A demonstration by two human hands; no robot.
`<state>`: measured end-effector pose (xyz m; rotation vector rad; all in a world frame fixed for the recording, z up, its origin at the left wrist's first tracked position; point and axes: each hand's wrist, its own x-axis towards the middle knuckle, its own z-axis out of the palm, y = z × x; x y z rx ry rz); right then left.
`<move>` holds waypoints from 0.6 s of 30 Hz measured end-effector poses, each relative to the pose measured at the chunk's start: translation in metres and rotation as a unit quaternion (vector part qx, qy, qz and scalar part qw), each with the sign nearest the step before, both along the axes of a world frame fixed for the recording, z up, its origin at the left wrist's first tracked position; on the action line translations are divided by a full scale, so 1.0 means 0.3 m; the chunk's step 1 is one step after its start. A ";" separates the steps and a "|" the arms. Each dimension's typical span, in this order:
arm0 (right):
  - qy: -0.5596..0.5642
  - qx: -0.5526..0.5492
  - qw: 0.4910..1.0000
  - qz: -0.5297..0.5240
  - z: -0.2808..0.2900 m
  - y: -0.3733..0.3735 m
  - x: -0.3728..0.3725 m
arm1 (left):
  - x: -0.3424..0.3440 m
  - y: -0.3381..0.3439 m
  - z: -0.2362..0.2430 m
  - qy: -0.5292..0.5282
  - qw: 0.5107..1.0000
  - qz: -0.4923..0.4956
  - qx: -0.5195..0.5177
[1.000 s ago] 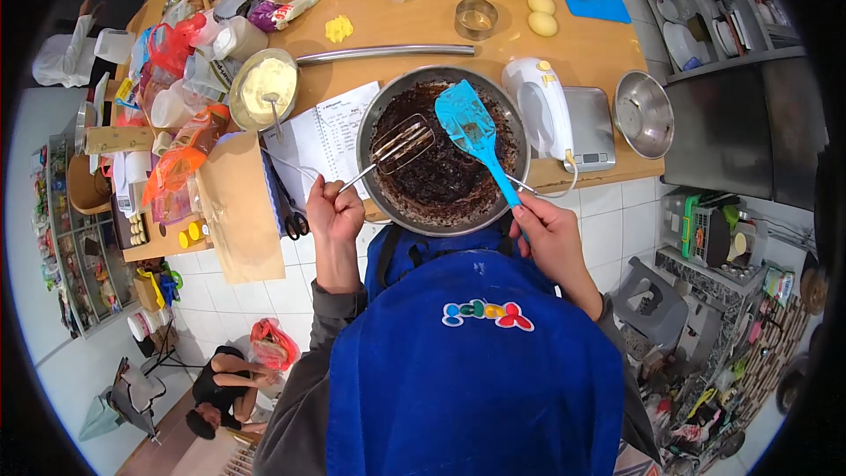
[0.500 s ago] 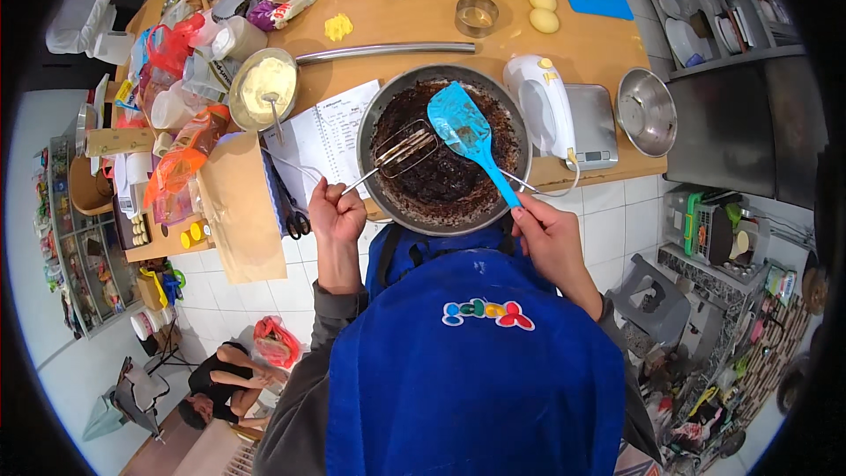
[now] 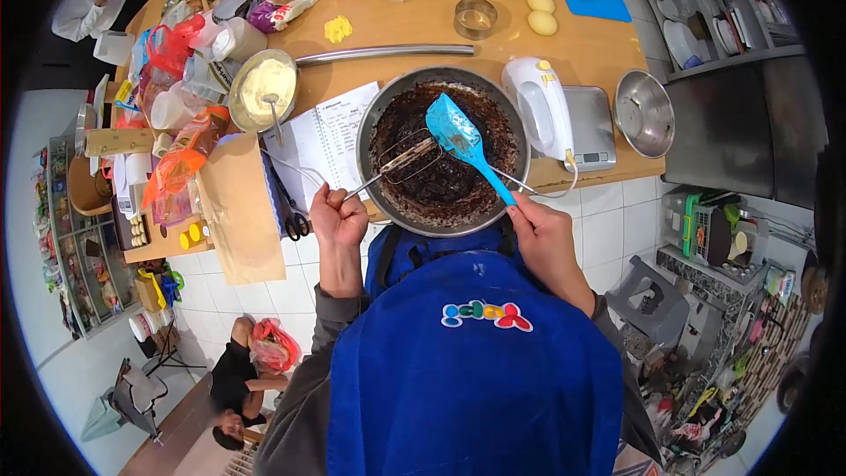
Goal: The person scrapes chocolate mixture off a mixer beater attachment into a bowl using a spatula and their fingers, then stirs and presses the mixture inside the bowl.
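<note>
Wore blue cloth apron. Clasped thin shaft of metal wire beater in closed left hand; gripped handle of bright-blue spatula in right hand. Held both heads over dark-brown mixture inside round grey metal bowl, at near edge of brown wooden table. Had open white spiral notebook just left, white electric hand mixer just right; farther off, long silver tube, then pale-yellow round balls.
</note>
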<state>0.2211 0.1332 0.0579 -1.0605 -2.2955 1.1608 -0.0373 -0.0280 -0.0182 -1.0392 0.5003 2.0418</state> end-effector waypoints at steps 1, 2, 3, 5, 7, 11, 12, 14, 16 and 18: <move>0.013 0.019 1.000 -0.004 -0.002 -0.002 -0.001 | 0.001 -0.003 -0.001 -0.001 1.000 -0.004 0.018; 0.013 0.019 1.000 -0.003 0.008 -0.007 -0.004 | 0.001 -0.002 0.000 -0.001 1.000 -0.003 0.018; 0.002 0.019 1.000 -0.006 0.027 -0.012 -0.009 | 0.003 0.001 0.004 0.001 1.000 0.001 0.015; -0.010 0.020 1.000 -0.011 0.035 -0.016 -0.009 | 0.006 0.006 0.012 0.001 1.000 0.003 0.012; -0.052 0.040 0.998 0.000 0.021 -0.017 -0.008 | 0.005 0.005 0.016 0.008 1.000 0.008 0.010; -0.076 0.073 0.994 0.003 -0.019 -0.002 -0.009 | 0.004 0.004 -0.003 0.026 1.000 -0.010 0.004; -0.068 0.079 0.995 0.006 -0.051 0.000 -0.001 | 0.003 0.006 -0.001 0.019 1.000 -0.017 0.006; -0.056 0.085 0.995 0.014 -0.064 0.002 -0.003 | -0.001 0.004 -0.003 0.014 1.000 -0.017 0.009; -0.039 0.019 0.999 -0.025 -0.042 -0.004 -0.002 | -0.002 0.004 -0.017 -0.003 0.999 -0.018 0.029; -0.017 0.002 1.000 -0.027 0.001 -0.002 -0.019 | -0.007 -0.003 -0.017 0.002 1.000 -0.014 0.017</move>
